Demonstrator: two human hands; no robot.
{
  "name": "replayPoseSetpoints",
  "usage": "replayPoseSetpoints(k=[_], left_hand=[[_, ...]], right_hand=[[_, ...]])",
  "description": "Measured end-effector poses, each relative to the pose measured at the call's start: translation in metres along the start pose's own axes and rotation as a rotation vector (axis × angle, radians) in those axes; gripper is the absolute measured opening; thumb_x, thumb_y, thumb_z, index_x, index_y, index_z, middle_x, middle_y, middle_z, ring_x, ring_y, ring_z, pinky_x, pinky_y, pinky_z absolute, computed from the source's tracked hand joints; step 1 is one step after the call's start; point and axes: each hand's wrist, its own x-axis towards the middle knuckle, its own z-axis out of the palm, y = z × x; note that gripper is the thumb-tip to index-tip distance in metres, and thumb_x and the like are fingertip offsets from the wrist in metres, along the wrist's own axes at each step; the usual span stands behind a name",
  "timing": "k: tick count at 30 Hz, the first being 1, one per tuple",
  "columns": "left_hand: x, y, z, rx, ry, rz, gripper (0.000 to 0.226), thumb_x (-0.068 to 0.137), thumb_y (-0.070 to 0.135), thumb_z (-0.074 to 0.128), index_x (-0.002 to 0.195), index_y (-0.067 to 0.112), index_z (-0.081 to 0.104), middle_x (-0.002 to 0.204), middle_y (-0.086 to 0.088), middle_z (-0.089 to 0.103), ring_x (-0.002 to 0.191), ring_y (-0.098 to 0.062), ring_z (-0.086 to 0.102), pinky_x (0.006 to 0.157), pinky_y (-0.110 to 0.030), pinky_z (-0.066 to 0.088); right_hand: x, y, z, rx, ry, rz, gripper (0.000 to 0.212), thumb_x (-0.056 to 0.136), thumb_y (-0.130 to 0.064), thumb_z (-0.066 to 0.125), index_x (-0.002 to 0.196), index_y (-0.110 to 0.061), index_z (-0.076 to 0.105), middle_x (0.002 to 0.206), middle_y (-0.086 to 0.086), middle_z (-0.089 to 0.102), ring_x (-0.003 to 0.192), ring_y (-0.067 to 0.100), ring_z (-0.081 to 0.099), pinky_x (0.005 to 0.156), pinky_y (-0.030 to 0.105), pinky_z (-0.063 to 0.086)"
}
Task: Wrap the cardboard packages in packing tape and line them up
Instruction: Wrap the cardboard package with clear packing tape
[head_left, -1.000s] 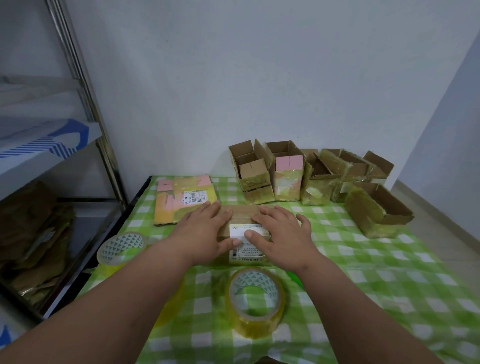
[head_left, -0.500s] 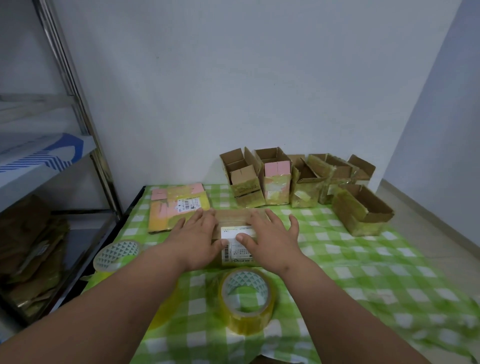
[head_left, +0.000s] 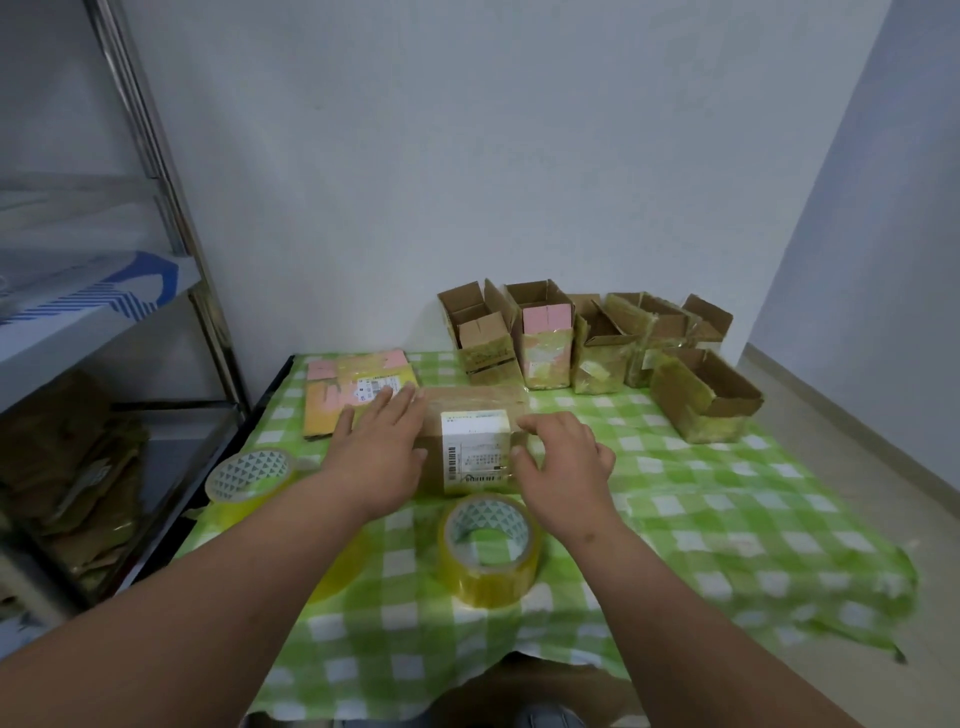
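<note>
Cardboard package (head_left: 470, 415) looked light, stiff and tape-slick; left hand (head_left: 382, 452) lay flat, right hand (head_left: 563, 460) fingers curled at its edge.

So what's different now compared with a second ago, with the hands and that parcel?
Both hands have slid apart on the parcel, uncovering more of its white label. The left hand now lies flat along its left side; the right hand has curled its fingers over the right edge. The parcel looks unmoved, and both tape rolls, the flat package and the row of boxes stayed put.
</note>
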Motion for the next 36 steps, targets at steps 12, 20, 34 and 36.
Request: replayPoseSetpoints(k=[12,20,34,36], left_hand=[[-0.052,0.014,0.03,-0.275,0.289,-0.093,0.047,0.093,0.007,0.047,0.135,0.026,0.052,0.133,0.001,0.048,0.124,-0.021,0.043,0.1,-0.037,0.031],[-0.066,0.016,0.032,-0.499,0.021,-0.119,0.052,0.097,0.014,0.049,0.148,0.023,0.04,0.148,-0.001,0.042,0.129,-0.019,0.046,0.103,-0.03,0.039],[-0.063,0.026,0.001,-1.104,-0.047,-0.17,0.011,0.092,0.019,0.061,0.096,0.021,0.07,0.097,0.001,0.072,0.093,-0.013,0.067,0.081,-0.028,0.049],[-0.06,0.028,-0.004,-1.015,0.028,-0.175,0.004,0.09,0.016,0.065,0.09,0.019,0.068,0.091,-0.001,0.071,0.085,-0.015,0.065,0.076,-0.03,0.053]], right_hand=[[-0.075,-0.019,0.005,-0.153,-0.382,-0.222,0.058,0.073,-0.069,0.044,0.116,-0.036,0.065,0.119,-0.014,0.06,0.122,0.013,0.044,0.104,0.041,0.015],[-0.088,-0.02,0.004,-0.139,-0.432,-0.084,0.03,0.088,-0.048,0.06,0.114,-0.034,0.066,0.123,-0.001,0.059,0.132,0.013,0.035,0.104,0.035,0.005],[-0.068,-0.03,-0.039,0.289,-0.495,0.076,0.006,0.083,-0.032,0.071,0.079,-0.03,0.068,0.08,-0.002,0.066,0.095,0.029,0.061,0.094,0.048,0.047],[-0.064,-0.032,-0.041,0.303,-0.5,0.084,0.003,0.081,-0.036,0.07,0.081,-0.033,0.069,0.086,-0.001,0.068,0.101,0.03,0.059,0.094,0.047,0.047]])
